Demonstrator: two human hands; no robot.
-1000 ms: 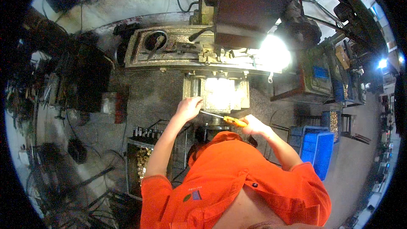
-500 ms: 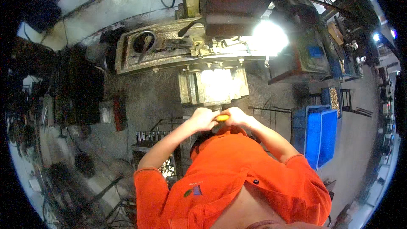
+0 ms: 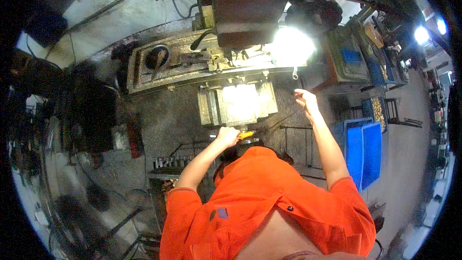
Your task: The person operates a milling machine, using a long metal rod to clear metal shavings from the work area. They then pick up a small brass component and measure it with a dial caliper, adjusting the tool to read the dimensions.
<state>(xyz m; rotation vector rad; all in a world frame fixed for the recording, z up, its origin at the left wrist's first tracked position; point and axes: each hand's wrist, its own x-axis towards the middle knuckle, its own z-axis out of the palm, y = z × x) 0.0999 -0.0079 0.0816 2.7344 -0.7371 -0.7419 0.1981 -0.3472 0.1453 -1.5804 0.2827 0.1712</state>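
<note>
Orange-handled slim metal tool (image 3: 245, 135) sits just below the grey metal machine block (image 3: 237, 104), held in left hand (image 3: 227, 136), grip closed around its handle. Right hand (image 3: 306, 100) raised, grip open, empty, near small hanging spanner (image 3: 295, 73). Risk: one-handed hold; tool could slip off the block.

Long grimy milling machine table (image 3: 144, 79) across the upper middle of the frame, a dark round part (image 3: 157, 58) at its left end, clamps and fittings (image 3: 219, 61) mid-table, brightly lit right end.
</note>
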